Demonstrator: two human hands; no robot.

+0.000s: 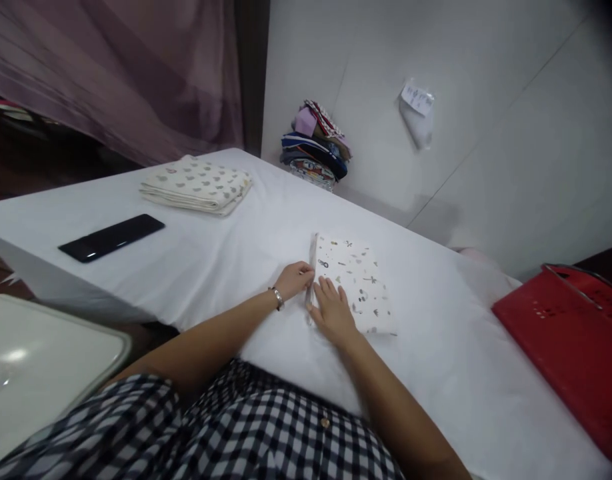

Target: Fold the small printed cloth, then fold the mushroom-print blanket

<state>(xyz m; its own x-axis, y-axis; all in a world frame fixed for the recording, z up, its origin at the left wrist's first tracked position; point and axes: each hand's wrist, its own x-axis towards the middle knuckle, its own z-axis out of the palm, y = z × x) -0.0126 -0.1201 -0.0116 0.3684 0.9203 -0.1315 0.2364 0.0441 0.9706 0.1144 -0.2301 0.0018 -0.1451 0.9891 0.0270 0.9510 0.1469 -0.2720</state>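
Note:
A folded white cloth with small printed motifs lies on the white-covered table in front of me. My left hand, with a bracelet at the wrist, is closed at the cloth's left edge and pinches it there. Spread flat on the cloth's lower left part is my right hand, fingers stretched out. Farther back on the left sits a thicker folded cream cloth with a grey leaf-like pattern, apart from both hands.
A black phone lies at the left on the white sheet. Folded clothes are stacked beyond the far edge, near a plastic packet. A red basket stands right; a pale glossy surface is lower left.

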